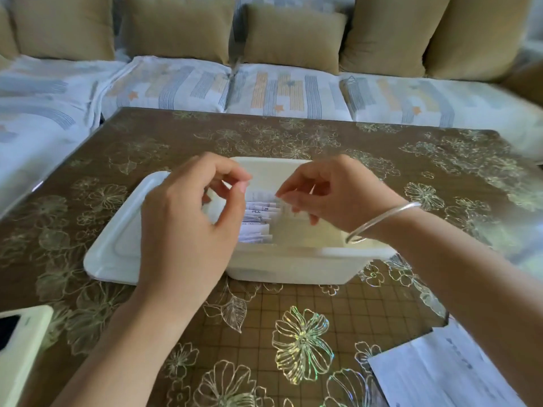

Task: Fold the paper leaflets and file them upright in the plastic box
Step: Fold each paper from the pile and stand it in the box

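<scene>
sofa (176, 86) behind | table (323, 304) floral cover | plastic box (293, 268) mid-table | lid (114, 245) against box's left side | left hand (182, 224) curled, thumb-forefinger tips together at leaflet end, hold unclear | right hand (343, 198) pinches leaflet (264, 196) over box | filed leaflets (258, 224) upright, box's left part

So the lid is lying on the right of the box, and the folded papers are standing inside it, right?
Not quite. The head view shows the lid lying on the left of the box, not the right. The folded papers are standing inside it.
</scene>
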Action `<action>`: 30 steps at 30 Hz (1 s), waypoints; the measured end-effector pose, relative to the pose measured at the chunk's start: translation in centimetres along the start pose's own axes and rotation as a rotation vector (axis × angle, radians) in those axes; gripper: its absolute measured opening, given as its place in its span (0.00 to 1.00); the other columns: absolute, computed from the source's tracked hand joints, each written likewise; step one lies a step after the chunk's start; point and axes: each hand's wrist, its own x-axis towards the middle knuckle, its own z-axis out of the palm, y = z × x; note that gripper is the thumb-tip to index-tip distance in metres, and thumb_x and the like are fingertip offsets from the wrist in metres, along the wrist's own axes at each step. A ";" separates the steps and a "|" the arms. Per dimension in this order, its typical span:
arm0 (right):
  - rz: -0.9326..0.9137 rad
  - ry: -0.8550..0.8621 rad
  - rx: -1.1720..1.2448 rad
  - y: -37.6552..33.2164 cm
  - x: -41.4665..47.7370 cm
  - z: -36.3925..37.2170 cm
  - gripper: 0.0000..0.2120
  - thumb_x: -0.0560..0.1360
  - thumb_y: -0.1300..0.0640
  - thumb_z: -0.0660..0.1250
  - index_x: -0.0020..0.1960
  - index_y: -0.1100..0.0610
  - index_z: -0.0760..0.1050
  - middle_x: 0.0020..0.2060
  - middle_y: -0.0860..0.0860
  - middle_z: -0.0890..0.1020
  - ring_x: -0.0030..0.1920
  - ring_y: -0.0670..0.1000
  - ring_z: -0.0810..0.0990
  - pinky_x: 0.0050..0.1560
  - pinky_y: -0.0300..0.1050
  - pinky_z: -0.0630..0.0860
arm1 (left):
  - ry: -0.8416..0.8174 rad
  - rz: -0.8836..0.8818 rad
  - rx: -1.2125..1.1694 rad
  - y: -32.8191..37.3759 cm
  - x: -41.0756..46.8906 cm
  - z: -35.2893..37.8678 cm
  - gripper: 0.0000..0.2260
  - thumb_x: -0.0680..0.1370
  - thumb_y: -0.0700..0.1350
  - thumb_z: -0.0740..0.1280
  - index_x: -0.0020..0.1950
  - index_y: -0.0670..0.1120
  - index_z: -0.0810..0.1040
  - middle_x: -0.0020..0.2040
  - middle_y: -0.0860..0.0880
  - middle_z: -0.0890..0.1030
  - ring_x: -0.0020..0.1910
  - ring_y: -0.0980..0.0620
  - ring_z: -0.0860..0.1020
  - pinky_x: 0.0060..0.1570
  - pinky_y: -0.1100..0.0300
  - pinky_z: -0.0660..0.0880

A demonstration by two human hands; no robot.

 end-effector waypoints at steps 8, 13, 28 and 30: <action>0.293 0.405 0.148 5.8 -13.7 -1.6 0.05 0.73 0.60 0.70 0.43 0.51 0.82 0.30 0.49 0.82 0.26 0.46 0.78 0.29 0.36 0.75 | -0.429 0.148 -0.113 5.9 -10.2 5.4 0.04 0.75 0.43 0.67 0.49 0.50 0.78 0.45 0.57 0.80 0.44 0.58 0.78 0.43 0.58 0.77; 0.643 0.357 -0.182 11.2 -21.1 0.5 0.08 0.73 0.63 0.68 0.45 0.51 0.80 0.40 0.51 0.83 0.37 0.50 0.79 0.42 0.44 0.75 | -0.724 0.237 -0.152 8.0 -17.1 8.0 0.17 0.76 0.45 0.65 0.65 0.51 0.75 0.61 0.58 0.78 0.60 0.60 0.74 0.64 0.62 0.71; 0.755 0.298 -0.181 9.9 -23.0 3.5 0.16 0.71 0.47 0.72 0.53 0.52 0.74 0.38 0.45 0.77 0.37 0.48 0.75 0.32 0.41 0.68 | -0.806 0.274 0.006 6.6 -19.7 6.6 0.16 0.76 0.50 0.66 0.64 0.56 0.76 0.68 0.56 0.74 0.68 0.57 0.68 0.71 0.58 0.56; 0.665 0.369 -0.100 9.4 -23.1 4.1 0.10 0.71 0.51 0.72 0.49 0.52 0.75 0.35 0.44 0.78 0.33 0.45 0.74 0.29 0.38 0.66 | -0.795 0.264 0.023 6.2 -19.8 6.3 0.16 0.77 0.50 0.67 0.65 0.56 0.76 0.68 0.57 0.73 0.68 0.58 0.68 0.72 0.57 0.60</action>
